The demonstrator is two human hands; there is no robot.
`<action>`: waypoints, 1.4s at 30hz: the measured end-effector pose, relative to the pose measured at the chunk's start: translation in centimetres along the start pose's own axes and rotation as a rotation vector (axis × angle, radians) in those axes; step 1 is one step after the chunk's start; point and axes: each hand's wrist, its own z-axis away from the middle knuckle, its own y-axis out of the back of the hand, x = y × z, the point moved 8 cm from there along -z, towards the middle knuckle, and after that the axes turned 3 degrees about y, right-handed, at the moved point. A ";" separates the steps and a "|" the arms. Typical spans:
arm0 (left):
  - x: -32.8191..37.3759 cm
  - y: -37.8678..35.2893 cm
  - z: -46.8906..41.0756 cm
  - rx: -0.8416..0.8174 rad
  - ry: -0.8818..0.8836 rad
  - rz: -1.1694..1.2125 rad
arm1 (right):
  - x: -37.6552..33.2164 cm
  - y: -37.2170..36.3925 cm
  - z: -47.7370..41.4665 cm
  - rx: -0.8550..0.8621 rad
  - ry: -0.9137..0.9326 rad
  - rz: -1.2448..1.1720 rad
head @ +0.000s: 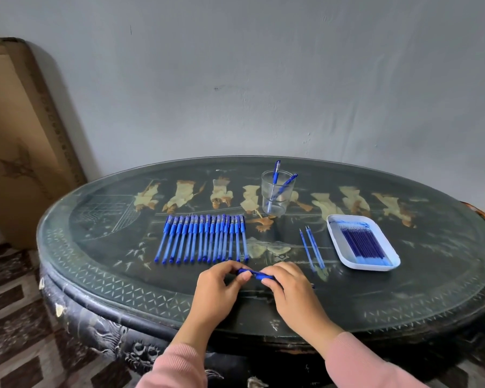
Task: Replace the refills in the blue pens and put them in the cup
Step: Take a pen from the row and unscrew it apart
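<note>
My left hand point(221, 287) and my right hand point(291, 289) both grip one blue pen point(253, 273) just above the table's front, fingers curled round its two ends. Beyond them a row of several blue pens point(203, 238) lies side by side. A clear cup point(276, 196) at the back holds two blue pens. Two loose refills point(312, 249) lie to the right of my hands. A white tray point(345, 257) further right holds several blue refills point(363, 243).
The work sits on an oval dark table point(109, 281) with a glass top and painted figures, set against a grey wall. A large cardboard box point(20, 152) leans at the left. Patterned floor shows at the lower left.
</note>
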 end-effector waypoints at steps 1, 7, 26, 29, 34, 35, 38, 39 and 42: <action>0.0 0.0 0.0 0.003 0.001 0.002 | 0.0 0.0 0.0 -0.001 -0.004 0.002; -0.1 0.2 0.0 0.053 0.015 0.028 | -0.6 0.2 -0.1 0.044 0.031 0.043; 0.9 0.4 0.3 0.082 -0.040 0.020 | -2.4 0.6 0.5 0.145 0.218 0.235; 0.9 0.3 0.3 0.084 -0.037 0.025 | -2.5 0.5 0.5 0.138 0.226 0.264; 0.7 0.4 0.3 0.087 -0.037 0.019 | -2.6 0.7 0.5 0.149 0.224 0.278; 0.7 0.4 0.3 0.088 -0.038 0.017 | -2.6 0.6 0.6 0.148 0.228 0.287; 0.8 0.4 0.4 0.094 -0.037 0.016 | -2.6 0.5 0.6 0.143 0.238 0.309; 0.8 0.4 0.4 0.096 -0.035 0.016 | -2.6 0.4 0.6 0.143 0.241 0.316; 0.7 0.3 0.3 0.095 -0.031 0.013 | -2.6 0.5 0.7 0.149 0.243 0.308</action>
